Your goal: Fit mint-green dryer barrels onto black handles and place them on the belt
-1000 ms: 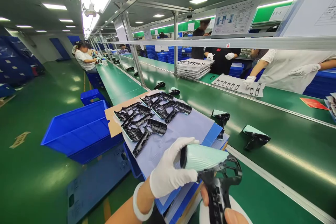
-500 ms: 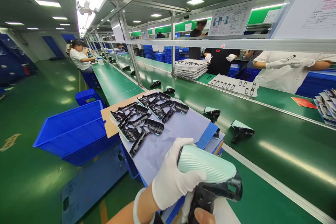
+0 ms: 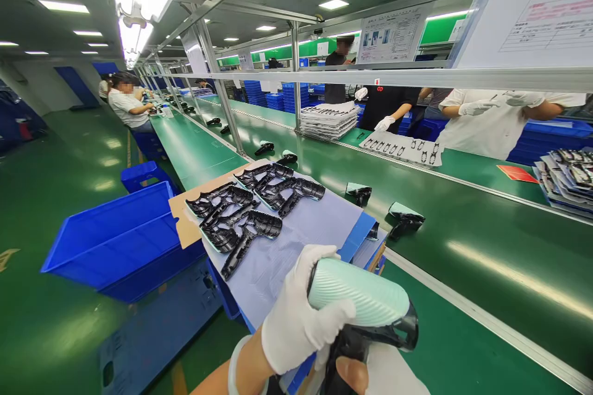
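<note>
A pistol-shaped housing (image 3: 359, 293), hair-dryer-like, has a ribbed mint-green top and a black handle and rim. My left hand (image 3: 299, 315), in a white glove, is closed round the rear of its green body, thumb along the near side. Below, my right hand (image 3: 354, 373) grips the black handle; its thumb is bare, the rest gloved and partly cut off by the frame edge. Just beyond, several black housing halves (image 3: 254, 237) lie hollow side up on a sheet-covered stack (image 3: 319, 225).
A conveyor belt (image 3: 486, 222) runs past on the right, carrying more green-and-black housings (image 3: 405, 219). Blue bins (image 3: 111, 234) stand at the left. Metal posts (image 3: 217, 86) and a rail (image 3: 417, 78) cross above. Across the belt, co-workers with gloved hands (image 3: 384, 123) handle small parts.
The view has shifted slightly right, so the surroundings sit further left. Both hands keep hold of the housing, which has turned slightly. A co-worker's hand has lowered to the sheet of parts.
</note>
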The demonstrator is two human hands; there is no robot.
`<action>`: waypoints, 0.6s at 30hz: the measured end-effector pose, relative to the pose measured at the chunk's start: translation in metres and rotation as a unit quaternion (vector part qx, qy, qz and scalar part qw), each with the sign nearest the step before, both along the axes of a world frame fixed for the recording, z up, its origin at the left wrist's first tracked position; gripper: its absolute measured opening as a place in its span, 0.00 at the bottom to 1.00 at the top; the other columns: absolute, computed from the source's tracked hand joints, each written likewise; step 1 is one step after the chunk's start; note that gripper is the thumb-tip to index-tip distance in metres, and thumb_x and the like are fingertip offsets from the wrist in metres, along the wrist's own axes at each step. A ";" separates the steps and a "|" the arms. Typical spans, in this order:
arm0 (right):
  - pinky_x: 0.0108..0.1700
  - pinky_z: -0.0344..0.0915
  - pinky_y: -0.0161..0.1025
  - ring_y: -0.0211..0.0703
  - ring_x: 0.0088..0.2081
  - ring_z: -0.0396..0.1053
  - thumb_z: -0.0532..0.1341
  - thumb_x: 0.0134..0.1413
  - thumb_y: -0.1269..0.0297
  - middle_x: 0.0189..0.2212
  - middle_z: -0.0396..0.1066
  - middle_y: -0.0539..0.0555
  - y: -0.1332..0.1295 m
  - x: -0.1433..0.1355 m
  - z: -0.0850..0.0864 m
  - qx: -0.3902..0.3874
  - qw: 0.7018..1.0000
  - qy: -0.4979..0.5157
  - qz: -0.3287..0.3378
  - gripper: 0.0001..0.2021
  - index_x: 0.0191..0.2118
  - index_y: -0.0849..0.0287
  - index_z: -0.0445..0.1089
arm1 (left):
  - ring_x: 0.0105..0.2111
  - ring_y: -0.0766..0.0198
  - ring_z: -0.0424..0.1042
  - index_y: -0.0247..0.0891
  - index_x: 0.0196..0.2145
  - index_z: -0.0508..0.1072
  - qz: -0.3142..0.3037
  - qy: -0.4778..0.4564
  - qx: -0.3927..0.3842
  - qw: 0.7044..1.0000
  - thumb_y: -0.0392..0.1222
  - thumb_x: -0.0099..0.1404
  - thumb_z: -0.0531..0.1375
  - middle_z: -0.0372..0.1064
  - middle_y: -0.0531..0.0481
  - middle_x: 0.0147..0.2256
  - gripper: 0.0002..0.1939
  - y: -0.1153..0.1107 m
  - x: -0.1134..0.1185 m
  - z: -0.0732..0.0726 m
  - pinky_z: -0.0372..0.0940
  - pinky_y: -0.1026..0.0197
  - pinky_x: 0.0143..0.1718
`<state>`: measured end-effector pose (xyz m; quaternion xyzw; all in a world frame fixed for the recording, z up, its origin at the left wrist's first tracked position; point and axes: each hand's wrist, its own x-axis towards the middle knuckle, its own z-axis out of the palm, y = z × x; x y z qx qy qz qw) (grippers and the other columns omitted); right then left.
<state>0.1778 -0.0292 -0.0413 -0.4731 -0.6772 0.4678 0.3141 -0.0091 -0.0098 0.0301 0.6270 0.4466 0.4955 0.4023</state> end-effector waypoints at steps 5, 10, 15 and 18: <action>0.40 0.73 0.47 0.54 0.33 0.75 0.62 0.45 0.51 0.28 0.76 0.52 0.003 -0.001 -0.002 -0.040 0.997 0.045 0.040 0.15 0.39 0.49 0.76 | 0.49 0.51 0.68 0.46 0.55 0.65 0.012 -0.008 0.005 1.000 0.55 0.73 0.48 0.68 0.46 0.49 0.19 0.001 0.002 0.001 0.61 0.52 0.50; 0.26 0.70 0.40 0.49 0.25 0.73 0.64 0.44 0.55 0.29 0.77 0.55 0.001 0.006 -0.017 -0.032 0.999 0.008 0.020 0.19 0.44 0.51 0.77 | 0.47 0.51 0.70 0.45 0.54 0.67 0.025 -0.015 -0.012 1.000 0.54 0.73 0.49 0.69 0.46 0.48 0.19 -0.001 0.004 0.002 0.62 0.52 0.49; 0.28 0.71 0.41 0.47 0.22 0.70 0.63 0.43 0.60 0.24 0.75 0.52 0.001 -0.001 -0.010 -0.040 0.999 -0.024 -0.017 0.12 0.37 0.52 0.78 | 0.45 0.49 0.70 0.45 0.55 0.66 0.057 0.038 -0.034 0.997 0.50 0.56 0.67 0.70 0.46 0.47 0.30 -0.003 0.006 0.007 0.64 0.51 0.46; 0.35 0.73 0.43 0.49 0.28 0.73 0.63 0.42 0.59 0.27 0.76 0.54 0.005 -0.011 0.009 -0.070 0.997 0.024 -0.002 0.16 0.40 0.55 0.76 | 0.45 0.49 0.70 0.43 0.54 0.66 0.063 0.068 -0.023 0.995 0.45 0.61 0.61 0.70 0.45 0.47 0.24 -0.003 0.006 0.009 0.63 0.49 0.48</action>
